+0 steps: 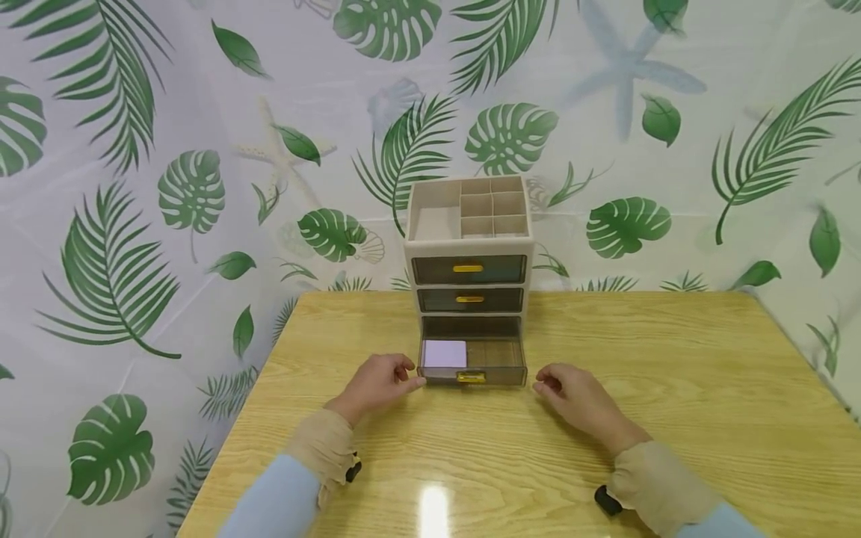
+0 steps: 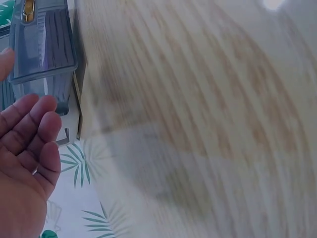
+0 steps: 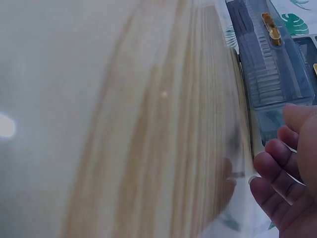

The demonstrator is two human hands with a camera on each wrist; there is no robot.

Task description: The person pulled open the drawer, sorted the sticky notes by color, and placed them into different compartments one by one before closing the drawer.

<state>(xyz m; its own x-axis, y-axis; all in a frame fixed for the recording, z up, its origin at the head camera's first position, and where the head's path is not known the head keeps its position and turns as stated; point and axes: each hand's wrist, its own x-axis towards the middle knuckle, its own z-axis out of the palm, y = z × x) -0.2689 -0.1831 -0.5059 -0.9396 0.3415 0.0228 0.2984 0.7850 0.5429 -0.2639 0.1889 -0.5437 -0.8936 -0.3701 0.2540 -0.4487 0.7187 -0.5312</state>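
Observation:
A small desktop drawer cabinet [image 1: 468, 245] stands at the back of the table, its bottom drawer [image 1: 498, 376] pulled out. Inside that drawer, on the left, lies a flat lilac block or pad [image 1: 445, 353]; its exact kind does not show. My left hand [image 1: 380, 384] is at the drawer's left front corner, fingers loosely bent; whether the thumb touches it I cannot tell. Just off the right front corner is my right hand [image 1: 581, 397], loosely bent too and holding nothing. The wrist views show the smoky see-through drawer beside the left fingers [image 2: 48, 126] and the right fingers [image 3: 277, 161].
Two upper drawers, the top one [image 1: 437, 270] and the middle one [image 1: 437, 300], are closed and have gold handles. A divided organizer top [image 1: 433, 224] crowns the cabinet. The wooden table [image 1: 673, 359] meets a leaf-patterned backdrop [image 1: 282, 246] behind and at the sides.

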